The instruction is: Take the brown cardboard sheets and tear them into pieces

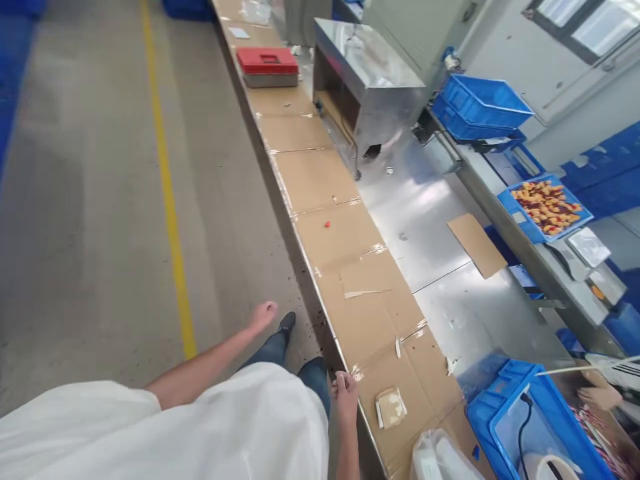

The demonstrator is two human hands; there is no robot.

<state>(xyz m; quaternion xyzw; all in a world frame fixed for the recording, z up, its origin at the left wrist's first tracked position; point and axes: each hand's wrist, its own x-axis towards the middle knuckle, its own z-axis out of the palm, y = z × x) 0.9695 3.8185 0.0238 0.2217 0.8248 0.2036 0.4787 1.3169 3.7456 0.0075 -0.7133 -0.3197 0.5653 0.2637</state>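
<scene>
While the long workbench is being viewed from above along its length, the left hand is being held out over the grey floor, well apart from the bench, with its fingers loosely curled and nothing being gripped. The right hand is being kept at the near edge of the bench, just beside the cardboard sheets that are taped over its top; its fingers are being drawn in towards the palm, and whether anything small is being pinched between them cannot be told. A small pale square pad is lying on the cardboard close to that hand, slightly to its right and apart from it. A tiny red piece is resting farther up the cardboard. A red tray is being carried on a grey base near the far end, and a stainless steel box is standing on the metal surface beside the cardboard. A loose cardboard piece is lying on that metal. Blue crates are being stacked at the far right, a blue tray of orange and red pieces is sitting nearer, and another person's hand is being seen at the right edge beside a blue bin. A yellow line is running along the floor.
</scene>
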